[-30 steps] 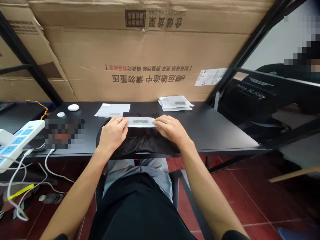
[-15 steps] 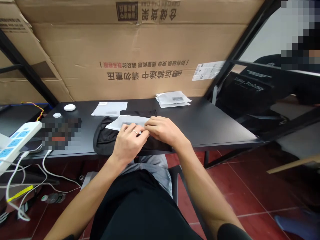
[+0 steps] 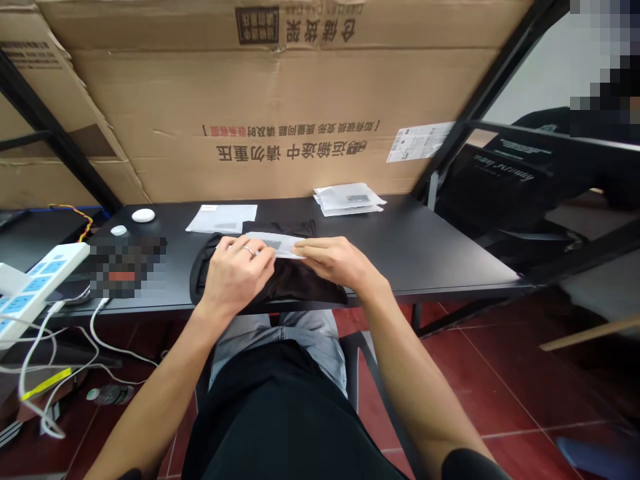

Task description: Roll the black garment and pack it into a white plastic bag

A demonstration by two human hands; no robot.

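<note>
Between my hands is a white translucent plastic bag [image 3: 284, 247] with a dark printed patch, held just over a black cloth item [image 3: 295, 283] on the table. My left hand [image 3: 239, 272] is closed on the bag's left side, a ring on one finger. At the bag's right end, my right hand [image 3: 337, 260] pinches its edge between thumb and fingers. Part of the bag is hidden under my left fingers. What kind of item the black cloth is, I cannot tell.
Another white bag [image 3: 221, 218] lies behind the cloth, and a small stack of similar bags [image 3: 349, 199] sits further right. At left are a white rounded case [image 3: 143, 215], a power strip [image 3: 47, 283] and cables. A cardboard sheet [image 3: 250, 93] stands behind the table.
My left hand has slid left along the bag, away from my right hand. The bag now stretches flatter between them, and my right hand keeps its pinch at the right end.
</note>
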